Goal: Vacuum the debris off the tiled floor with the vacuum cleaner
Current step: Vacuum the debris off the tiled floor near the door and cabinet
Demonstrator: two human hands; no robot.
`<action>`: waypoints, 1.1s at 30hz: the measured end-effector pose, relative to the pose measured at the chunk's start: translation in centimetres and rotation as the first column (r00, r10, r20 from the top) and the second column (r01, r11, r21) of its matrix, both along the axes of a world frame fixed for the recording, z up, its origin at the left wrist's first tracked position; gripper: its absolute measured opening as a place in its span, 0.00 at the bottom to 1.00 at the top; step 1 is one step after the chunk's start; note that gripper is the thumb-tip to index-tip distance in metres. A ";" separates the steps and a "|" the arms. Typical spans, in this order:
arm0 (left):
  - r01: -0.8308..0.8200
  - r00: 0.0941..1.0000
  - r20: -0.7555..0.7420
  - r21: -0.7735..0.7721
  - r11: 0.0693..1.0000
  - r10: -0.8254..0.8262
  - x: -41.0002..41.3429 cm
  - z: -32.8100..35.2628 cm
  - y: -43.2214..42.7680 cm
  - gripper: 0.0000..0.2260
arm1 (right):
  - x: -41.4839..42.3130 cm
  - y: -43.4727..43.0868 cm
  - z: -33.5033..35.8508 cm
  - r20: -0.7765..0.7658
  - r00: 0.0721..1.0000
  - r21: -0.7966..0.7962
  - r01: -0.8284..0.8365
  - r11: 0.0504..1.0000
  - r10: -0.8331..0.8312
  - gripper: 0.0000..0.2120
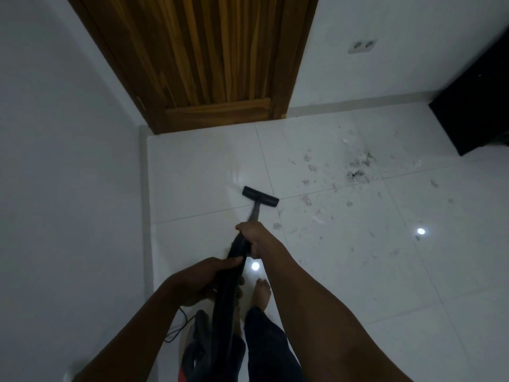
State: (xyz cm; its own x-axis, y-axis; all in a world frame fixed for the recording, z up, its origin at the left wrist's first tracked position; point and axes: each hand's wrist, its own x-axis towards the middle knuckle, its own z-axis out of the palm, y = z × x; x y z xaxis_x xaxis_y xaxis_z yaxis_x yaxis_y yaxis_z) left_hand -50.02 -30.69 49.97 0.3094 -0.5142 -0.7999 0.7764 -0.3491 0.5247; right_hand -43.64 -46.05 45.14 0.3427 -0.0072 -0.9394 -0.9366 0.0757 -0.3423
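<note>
The right hand [252,235] is gripping the wand [254,213] and the left hand [203,277] is curling round the hose [224,299], the nozzle [260,197] lying on the floor [192,175] left of the debris [358,172]

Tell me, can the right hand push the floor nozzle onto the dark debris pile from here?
Probably yes. The right hand grips the wand, the floor nozzle sits left of the debris pile, and only lightly littered tile lies between them.

Glossy tiled floor [358,285]; streaky wooden door [209,51].
</note>
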 end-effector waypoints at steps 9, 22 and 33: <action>-0.089 0.995 0.049 0.042 0.995 0.087 3.8 -0.9 -3.7 0.35 | 4.6 -3.6 -0.9 -0.058 0.995 0.004 0.079 0.997 -0.078 0.10; -0.088 0.990 0.113 0.083 0.993 0.078 5.6 -1.4 -4.9 0.27 | 6.3 -4.4 -1.2 0.094 0.988 0.014 0.121 0.993 -0.122 0.06; 0.295 0.955 0.048 -0.072 0.953 -0.292 1.7 2.1 4.8 0.28 | -3.5 3.3 3.2 0.031 0.961 0.170 0.266 0.949 -0.275 0.07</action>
